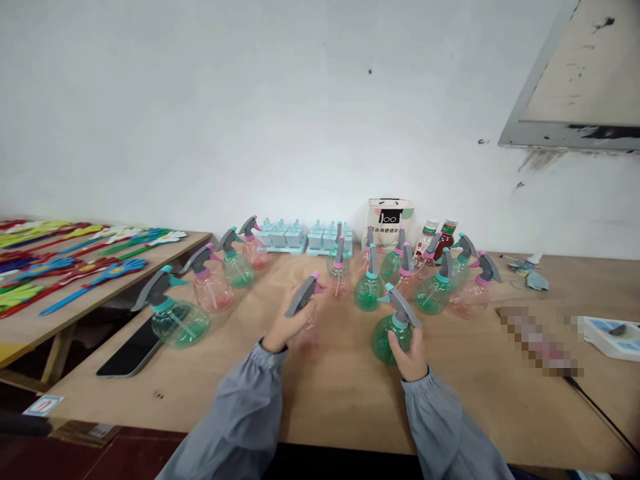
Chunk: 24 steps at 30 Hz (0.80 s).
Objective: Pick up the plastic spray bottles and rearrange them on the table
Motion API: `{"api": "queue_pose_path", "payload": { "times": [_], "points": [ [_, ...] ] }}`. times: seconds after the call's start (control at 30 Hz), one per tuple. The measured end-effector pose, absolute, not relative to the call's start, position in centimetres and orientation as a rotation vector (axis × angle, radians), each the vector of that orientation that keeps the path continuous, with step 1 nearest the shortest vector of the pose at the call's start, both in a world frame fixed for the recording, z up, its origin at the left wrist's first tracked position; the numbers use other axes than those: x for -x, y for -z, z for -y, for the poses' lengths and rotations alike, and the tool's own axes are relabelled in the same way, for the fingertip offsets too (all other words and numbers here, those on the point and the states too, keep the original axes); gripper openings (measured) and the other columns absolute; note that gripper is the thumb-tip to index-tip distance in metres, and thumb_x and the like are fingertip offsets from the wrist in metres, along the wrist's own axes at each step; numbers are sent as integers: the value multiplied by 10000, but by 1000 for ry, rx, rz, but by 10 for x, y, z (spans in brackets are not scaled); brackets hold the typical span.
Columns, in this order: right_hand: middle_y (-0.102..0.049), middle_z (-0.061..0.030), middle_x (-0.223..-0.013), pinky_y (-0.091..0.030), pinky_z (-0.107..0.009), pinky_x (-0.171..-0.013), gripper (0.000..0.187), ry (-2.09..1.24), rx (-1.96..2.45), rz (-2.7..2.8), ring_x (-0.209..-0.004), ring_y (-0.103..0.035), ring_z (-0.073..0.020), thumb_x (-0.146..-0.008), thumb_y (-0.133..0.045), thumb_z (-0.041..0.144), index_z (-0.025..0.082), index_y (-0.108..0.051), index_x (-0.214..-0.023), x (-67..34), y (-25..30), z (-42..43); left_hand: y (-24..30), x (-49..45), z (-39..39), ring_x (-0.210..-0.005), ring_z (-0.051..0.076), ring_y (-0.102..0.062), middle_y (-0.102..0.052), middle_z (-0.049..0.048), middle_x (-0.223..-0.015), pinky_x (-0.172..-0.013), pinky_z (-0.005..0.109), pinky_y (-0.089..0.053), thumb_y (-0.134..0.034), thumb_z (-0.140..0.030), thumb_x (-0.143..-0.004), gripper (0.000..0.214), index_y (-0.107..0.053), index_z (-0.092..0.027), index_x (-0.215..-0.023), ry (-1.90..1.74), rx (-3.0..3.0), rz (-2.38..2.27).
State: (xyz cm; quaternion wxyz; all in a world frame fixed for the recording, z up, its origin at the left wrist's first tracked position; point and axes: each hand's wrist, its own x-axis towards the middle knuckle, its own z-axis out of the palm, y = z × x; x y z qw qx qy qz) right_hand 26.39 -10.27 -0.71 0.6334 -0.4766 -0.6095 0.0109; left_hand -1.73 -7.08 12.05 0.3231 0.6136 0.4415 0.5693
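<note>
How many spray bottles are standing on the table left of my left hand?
4, front to back: a green bottle by the phone, a pink bottle, a second green bottle, then a second pink bottle near the light blue trays. None there looks hidden.

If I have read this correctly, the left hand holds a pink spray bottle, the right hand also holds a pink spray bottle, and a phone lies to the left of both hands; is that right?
Not quite: the head view shows that the right hand holds a green spray bottle. The left hand does hold a pink spray bottle, and the phone lies left of both.
</note>
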Motion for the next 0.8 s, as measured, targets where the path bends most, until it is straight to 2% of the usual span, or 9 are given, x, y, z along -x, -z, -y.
{"api": "queue_pose_path", "payload": {
  "times": [0.07, 0.1, 0.23, 0.33, 0.4, 0.47, 0.53, 0.67, 0.8],
  "points": [
    [-691, -127, -1124, -560, -455, -898, 478, -23, 1102, 1392, -1035, -674, -272, -896, -650, 424, 216, -550, -1314, -264, 7, 103, -121, 38, 64, -869, 214, -678, -733, 36, -874, -840, 347, -536, -637, -257, -665, 250, -704, -208, -900, -1579, -1854, -1255],
    [-690, -129, -1128, -561, -457, -899, 480, -24, 1106, 1394, -1043, -672, -273, -897, -651, 426, 217, -549, -1316, -264, 7, 103, -120, 47, 60, -906, 223, -686, -741, 47, -917, -876, 361, -534, -622, -264, -686, 285, -705, -203, -951, -1595, -1924, -1296],
    [-682, -130, -1145, -565, -457, -899, 483, -14, 1100, 1401, -1054, -671, -272, -905, -643, 424, 217, -539, -1330, -264, 7, 103, -112, 69, 46, -817, 191, -675, -724, 48, -918, -799, 325, -545, -603, -338, -762, 349, -679, -181, -1063, -1574, -1952, -1428],
    [-689, -126, -1113, -572, -452, -871, 472, 16, 1087, 1409, -1029, -680, -271, -907, -639, 422, 218, -543, -1322, -263, 6, 103, -105, 75, 47, -766, 154, -647, -697, 42, -1000, -741, 298, -543, -659, -407, -782, 531, -583, -206, -1267, -1585, -1881, -1504],
    [-692, -127, -1103, -574, -451, -858, 464, 22, 1088, 1412, -1018, -684, -273, -909, -635, 422, 221, -544, -1317, -263, 5, 103, -95, 78, 54, -867, 171, -653, -661, 69, -1141, -788, 318, -552, -729, -456, -750, 731, -462, -231, -1392, -1638, -1857, -1522],
    [-692, -127, -1105, -573, -452, -854, 466, 18, 1094, 1414, -1014, -683, -273, -910, -632, 424, 225, -541, -1321, -262, 4, 104, -78, 81, 65, -1057, 232, -634, -593, 112, -1273, -898, 384, -548, -796, -498, -686, 883, -394, -226, -1423, -1703, -1854, -1553],
    [-690, -126, -1108, -570, -454, -857, 477, 17, 1099, 1410, -1013, -681, -274, -909, -629, 429, 226, -536, -1330, -262, 3, 105, -55, 85, 74, -1147, 283, -603, -565, 119, -1274, -964, 463, -530, -810, -523, -660, 870, -417, -215, -1372, -1735, -1824, -1640],
    [-688, -127, -1120, -567, -452, -867, 485, 9, 1106, 1411, -1020, -676, -273, -911, -625, 426, 224, -531, -1341, -262, 4, 105, -22, 98, 67, -1096, 300, -621, -600, 77, -1133, -961, 514, -533, -729, -539, -746, 642, -491, -237, -1260, -1664, -1774, -1825],
    [-692, -131, -1130, -569, -448, -873, 488, 11, 1104, 1410, -1023, -678, -269, -915, -624, 412, 220, -527, -1353, -262, 6, 104, -36, 113, 16, -1220, 376, -568, -570, 155, -1246, -1036, 540, -472, -745, -499, -746, 654, -550, -183, -1284, -1483, -1841, -2099]
  ]
}}
